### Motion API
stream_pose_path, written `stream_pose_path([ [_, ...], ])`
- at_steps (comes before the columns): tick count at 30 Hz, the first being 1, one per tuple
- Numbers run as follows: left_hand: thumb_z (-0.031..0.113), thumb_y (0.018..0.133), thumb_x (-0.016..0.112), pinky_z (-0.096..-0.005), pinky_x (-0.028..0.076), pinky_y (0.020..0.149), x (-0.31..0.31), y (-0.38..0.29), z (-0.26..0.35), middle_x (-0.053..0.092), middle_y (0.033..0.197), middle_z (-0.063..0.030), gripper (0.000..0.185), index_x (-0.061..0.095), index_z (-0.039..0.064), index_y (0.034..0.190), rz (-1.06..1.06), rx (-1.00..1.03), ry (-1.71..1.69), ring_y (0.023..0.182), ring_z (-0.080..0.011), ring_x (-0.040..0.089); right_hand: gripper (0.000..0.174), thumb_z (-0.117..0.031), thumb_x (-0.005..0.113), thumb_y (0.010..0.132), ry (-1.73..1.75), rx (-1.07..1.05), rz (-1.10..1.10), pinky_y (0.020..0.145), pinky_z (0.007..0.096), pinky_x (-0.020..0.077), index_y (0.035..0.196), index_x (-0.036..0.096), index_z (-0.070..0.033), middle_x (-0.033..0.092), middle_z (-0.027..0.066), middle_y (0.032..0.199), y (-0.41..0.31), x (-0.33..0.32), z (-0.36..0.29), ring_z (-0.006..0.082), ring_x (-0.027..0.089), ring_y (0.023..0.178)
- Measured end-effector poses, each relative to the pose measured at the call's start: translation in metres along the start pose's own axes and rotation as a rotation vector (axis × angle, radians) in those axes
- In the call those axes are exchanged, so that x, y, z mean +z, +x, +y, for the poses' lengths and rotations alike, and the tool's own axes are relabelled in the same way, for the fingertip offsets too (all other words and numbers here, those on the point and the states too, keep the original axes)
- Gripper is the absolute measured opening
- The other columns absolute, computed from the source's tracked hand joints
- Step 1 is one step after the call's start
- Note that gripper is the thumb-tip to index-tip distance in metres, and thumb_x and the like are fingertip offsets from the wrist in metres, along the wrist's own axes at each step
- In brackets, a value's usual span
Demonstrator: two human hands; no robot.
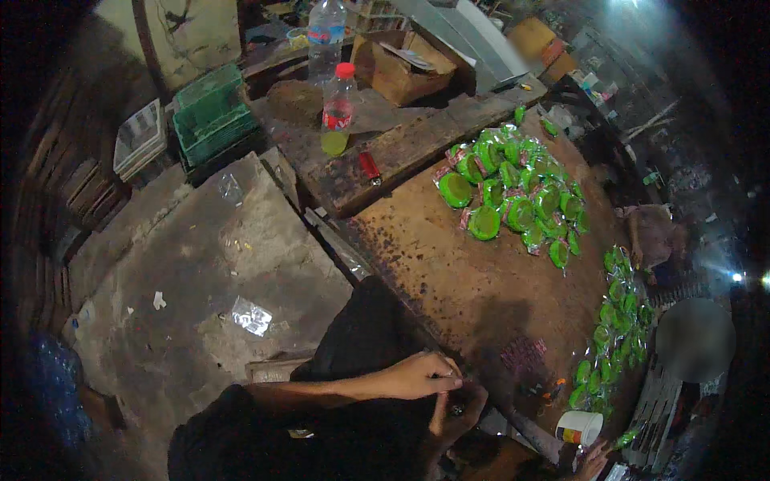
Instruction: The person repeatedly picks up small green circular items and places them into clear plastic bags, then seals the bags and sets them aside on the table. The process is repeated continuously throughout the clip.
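Observation:
My left hand (424, 376) and my right hand (460, 412) are close together by the near edge of a worn wooden table (421, 252). Their fingertips meet, the fingers bent inward. A small dark shiny spot shows by the right palm, but whether either hand grips anything is too dark to tell. On the tabletop past my hands lies a scatter of small reddish-purple pieces (523, 355). Farther along the table is a heap of round green items in clear wrappers (517, 186), some with pinkish labels. A second row of green wrapped items (613, 330) lines the far edge.
Near the table's lower corner, another person's hand (592, 460) is beside a white tub (579, 428). A raised bench holds a red-capped bottle (337, 123), a red lighter (369, 167) and a cardboard box (403, 69). Green crates (213, 123) stand beyond the concrete floor (180, 258).

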State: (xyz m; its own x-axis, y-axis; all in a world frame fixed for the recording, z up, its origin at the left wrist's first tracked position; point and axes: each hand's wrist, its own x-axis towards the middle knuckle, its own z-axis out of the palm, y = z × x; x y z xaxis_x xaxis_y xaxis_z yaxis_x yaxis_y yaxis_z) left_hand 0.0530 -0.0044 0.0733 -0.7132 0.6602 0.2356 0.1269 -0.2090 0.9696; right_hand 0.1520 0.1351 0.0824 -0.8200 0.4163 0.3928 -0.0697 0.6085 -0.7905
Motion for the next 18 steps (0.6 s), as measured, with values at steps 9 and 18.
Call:
stream_pose_path([
  [9,0.012,0.096,0.067,-0.0414,0.052,0.093,0.000,0.002,0.003,0.066,0.109,-0.0113,0.016,0.070,0.004,0.110,0.116,-0.301,-0.281,0.104,-0.0284,0.067,0.028,-0.025,0.069,0.098,0.097,0.212,-0.172,0.079,0.0343,0.0536,0.117,0.069,-0.005,0.060,0.0128,0.119,-0.028,-0.028,0.057,0.0213,0.061,0.099],
  [18,0.014,0.091,0.072,-0.0413,0.057,0.081,0.005,0.006,0.022,0.074,0.100,-0.0194,0.022,0.073,-0.003,0.106,0.144,-0.170,0.202,0.092,-0.0348,0.073,0.039,-0.012,0.070,0.092,0.742,0.669,-0.127,0.060,0.0223,0.0458,0.130,0.061,-0.007,0.064,0.0038,0.099,0.017,-0.015,-0.016,0.0086,0.057,0.071],
])
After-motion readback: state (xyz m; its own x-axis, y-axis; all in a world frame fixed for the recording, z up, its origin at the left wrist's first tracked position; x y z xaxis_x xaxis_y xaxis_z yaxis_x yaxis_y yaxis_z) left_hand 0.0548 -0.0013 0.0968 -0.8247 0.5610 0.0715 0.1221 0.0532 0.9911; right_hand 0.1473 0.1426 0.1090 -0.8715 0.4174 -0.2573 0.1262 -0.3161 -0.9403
